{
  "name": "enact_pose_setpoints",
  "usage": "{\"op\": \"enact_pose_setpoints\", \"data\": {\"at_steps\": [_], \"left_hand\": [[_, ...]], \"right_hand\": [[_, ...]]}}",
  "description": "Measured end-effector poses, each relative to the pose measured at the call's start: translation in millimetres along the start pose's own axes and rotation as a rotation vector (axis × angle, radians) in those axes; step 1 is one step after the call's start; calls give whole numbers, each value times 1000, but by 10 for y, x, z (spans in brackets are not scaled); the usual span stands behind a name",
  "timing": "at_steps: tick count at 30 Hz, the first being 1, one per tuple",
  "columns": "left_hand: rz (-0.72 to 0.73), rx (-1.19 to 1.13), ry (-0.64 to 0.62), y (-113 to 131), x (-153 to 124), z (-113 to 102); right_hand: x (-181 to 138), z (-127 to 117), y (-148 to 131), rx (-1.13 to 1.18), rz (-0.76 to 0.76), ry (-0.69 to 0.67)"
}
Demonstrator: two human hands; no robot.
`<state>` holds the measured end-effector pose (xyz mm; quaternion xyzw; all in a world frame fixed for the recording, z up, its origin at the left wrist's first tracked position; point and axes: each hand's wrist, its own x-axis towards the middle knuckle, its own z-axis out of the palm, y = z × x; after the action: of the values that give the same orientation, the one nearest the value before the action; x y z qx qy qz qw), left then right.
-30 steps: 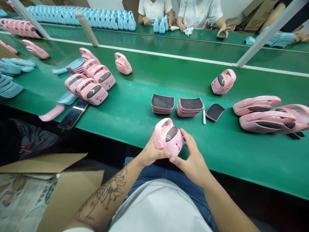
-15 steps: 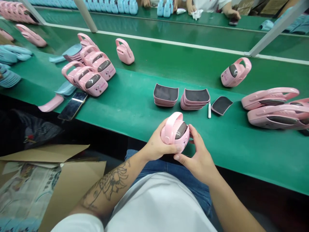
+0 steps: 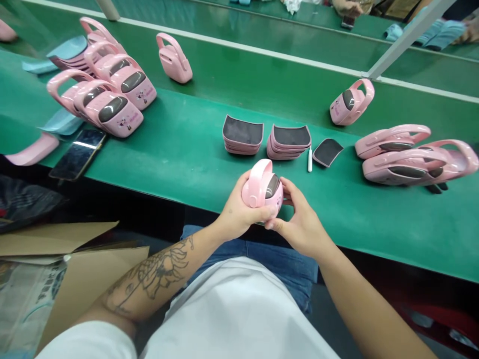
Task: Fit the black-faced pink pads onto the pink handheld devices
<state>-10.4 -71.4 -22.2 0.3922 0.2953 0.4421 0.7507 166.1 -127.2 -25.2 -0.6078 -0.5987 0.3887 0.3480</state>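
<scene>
A small pink plastic case [image 3: 262,188] with a looped carry handle, a dark glossy window and a printed figure is held above the table's front edge. My left hand [image 3: 243,208] is wrapped round its left side, thumb across the lower front. On the other side, my right hand [image 3: 299,217] grips it between thumb and fingers; the fingertips behind the case are partly hidden. Just beyond the hands are two stacks of curved pink panels with dark faces, a left stack [image 3: 243,137] and a right stack [image 3: 289,141]. A single dark panel [image 3: 328,152] lies beside a small white stick [image 3: 310,160].
Several pink cases [image 3: 119,114] stand at the left near a phone [image 3: 78,153] and a loose pink piece [image 3: 35,149]. More pink cases [image 3: 396,167] lie at the right. Single cases stand farther back. A cardboard box [image 3: 90,289] is low left. Another person's hand [image 3: 347,7] shows across the table.
The view has shifted, so the table items sit further left and higher. Both hands still hold the pink case, with the right fingers a little closer round it.
</scene>
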Motion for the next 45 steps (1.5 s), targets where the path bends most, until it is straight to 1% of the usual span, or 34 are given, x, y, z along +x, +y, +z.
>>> {"op": "enact_pose_setpoints", "data": {"at_steps": [2,4,8,11,14,17,21,25,27,28,30,32,35,38,41,45], "left_hand": [[-13,12,12,34,31,2],[-46,9,3,81,74,-1],[-134,-74,-104,167,162,-1],[-173,-118,-146,180,192,-9],[-211,-135,-144,141,190,-34],[-231,-141,-129,89,170,-58],[-219,-137,-59,49,131,-16],[-172,-153,15,41,99,71],[-171,-151,36,50,111,67],[-193,-145,27,59,129,45],[-273,-118,-26,90,191,-33],[-333,-89,-83,130,273,-129],[-314,-70,-146,182,382,-239],[-298,-64,-206,186,431,-276],[-302,-68,-205,153,435,-280],[-308,-82,-185,122,420,-288]], "right_hand": [[28,-18,-2,-5,2,-1],[57,-55,-24,-38,-58,12],[109,-186,-120,-188,-321,15],[136,-271,-170,-268,-436,5],[169,-312,-183,-329,-455,-38],[227,-340,-186,-326,-464,-78],[322,-380,-178,-335,-521,-120],[351,-357,-171,-372,-561,-122],[330,-323,-183,-377,-561,-102],[315,-311,-192,-381,-548,-88],[287,-312,-210,-394,-501,-81],[273,-357,-217,-421,-457,-108],[292,-462,-196,-421,-442,-148],[351,-512,-166,-366,-416,-164],[416,-492,-167,-356,-389,-179],[471,-462,-195,-318,-340,-235]]}}
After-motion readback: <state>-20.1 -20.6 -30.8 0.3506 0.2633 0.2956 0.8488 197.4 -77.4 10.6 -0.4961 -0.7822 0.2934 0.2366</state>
